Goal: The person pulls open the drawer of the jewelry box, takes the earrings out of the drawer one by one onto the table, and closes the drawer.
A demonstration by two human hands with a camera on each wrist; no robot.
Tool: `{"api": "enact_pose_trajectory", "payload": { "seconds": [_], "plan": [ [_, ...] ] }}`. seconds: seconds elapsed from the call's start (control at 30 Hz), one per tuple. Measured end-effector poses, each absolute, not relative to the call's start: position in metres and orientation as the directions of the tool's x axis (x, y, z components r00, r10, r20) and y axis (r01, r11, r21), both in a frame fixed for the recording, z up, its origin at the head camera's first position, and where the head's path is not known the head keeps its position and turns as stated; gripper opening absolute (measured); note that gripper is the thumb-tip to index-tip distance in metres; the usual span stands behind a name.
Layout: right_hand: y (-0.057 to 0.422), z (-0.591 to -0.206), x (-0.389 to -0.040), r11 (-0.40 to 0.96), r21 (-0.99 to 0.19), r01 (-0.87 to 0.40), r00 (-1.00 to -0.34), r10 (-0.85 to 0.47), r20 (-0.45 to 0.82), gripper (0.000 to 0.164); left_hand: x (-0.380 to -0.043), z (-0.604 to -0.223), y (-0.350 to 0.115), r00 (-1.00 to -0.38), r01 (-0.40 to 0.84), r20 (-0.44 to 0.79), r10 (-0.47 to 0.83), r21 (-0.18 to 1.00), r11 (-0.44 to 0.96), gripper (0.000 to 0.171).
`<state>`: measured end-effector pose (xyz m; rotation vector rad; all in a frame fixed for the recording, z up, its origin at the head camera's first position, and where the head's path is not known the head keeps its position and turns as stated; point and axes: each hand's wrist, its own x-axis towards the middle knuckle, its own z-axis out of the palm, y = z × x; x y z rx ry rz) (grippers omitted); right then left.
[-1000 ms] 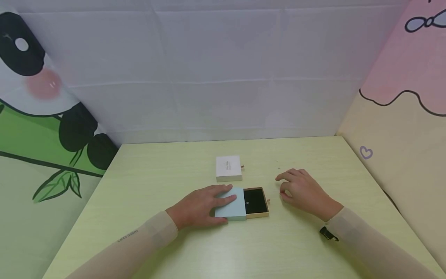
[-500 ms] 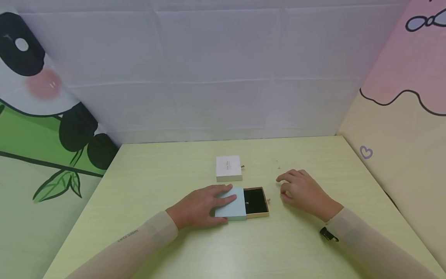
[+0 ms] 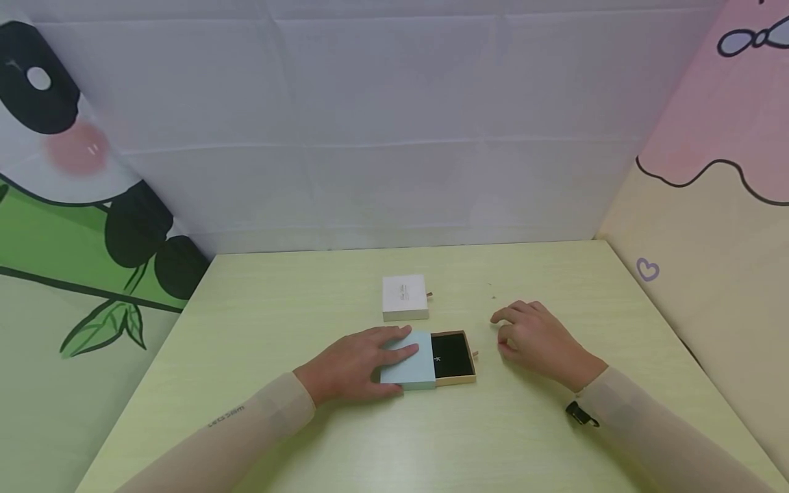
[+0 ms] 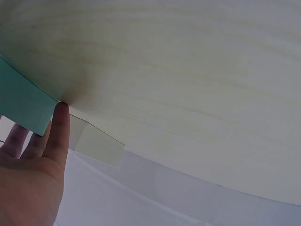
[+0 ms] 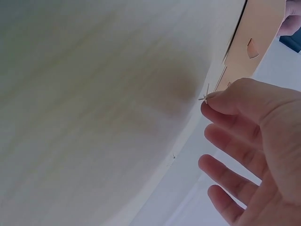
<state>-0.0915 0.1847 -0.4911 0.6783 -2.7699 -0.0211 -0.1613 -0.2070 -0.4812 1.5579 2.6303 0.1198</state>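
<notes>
My left hand [image 3: 357,365] holds the light-blue sleeve of a drawer-style jewelry box [image 3: 411,373], its fingers spread over the top and its thumb at the near side. Out of the sleeve's right end juts the drawer [image 3: 455,380], lined with a black pad [image 3: 453,363] that bears a small star-shaped piece [image 3: 437,359]. Right of the box, my right hand [image 3: 539,340] pinches a tiny star-shaped earring [image 5: 205,97] between thumb and forefinger, other fingers loosely curled. Fingers hide this earring in the head view.
Behind the blue box lies a white box [image 3: 403,298] with a small pull tab on its right. A tiny dark star-like piece [image 3: 493,297] is on the pale wooden table [image 3: 277,294]. White cloth [image 3: 388,137] hangs at the table's back, with printed panels at both sides.
My right hand has shifted very slightly rightward, away from the drawer. The left hand and both boxes stay where they were.
</notes>
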Motion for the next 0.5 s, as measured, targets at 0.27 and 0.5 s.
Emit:
{"api": "enact_pose_trajectory", "payload": {
  "seconds": [0.27,0.5],
  "plan": [
    [0.1848,-0.4900,-0.0906,0.888,0.069,-0.455,-0.851,-0.456,0.261,0.022,-0.1596,-0.4797,-0.2074,-0.483,0.869,-0.034,0.875,0.110,0.483,0.076],
    [0.1857,-0.4896,-0.0899,0.889,0.060,-0.455,-0.852,-0.454,0.262,0.026,-0.1587,-0.4781,-0.2076,-0.482,0.868,-0.034,0.875,0.113,0.483,0.076]
  ]
}}
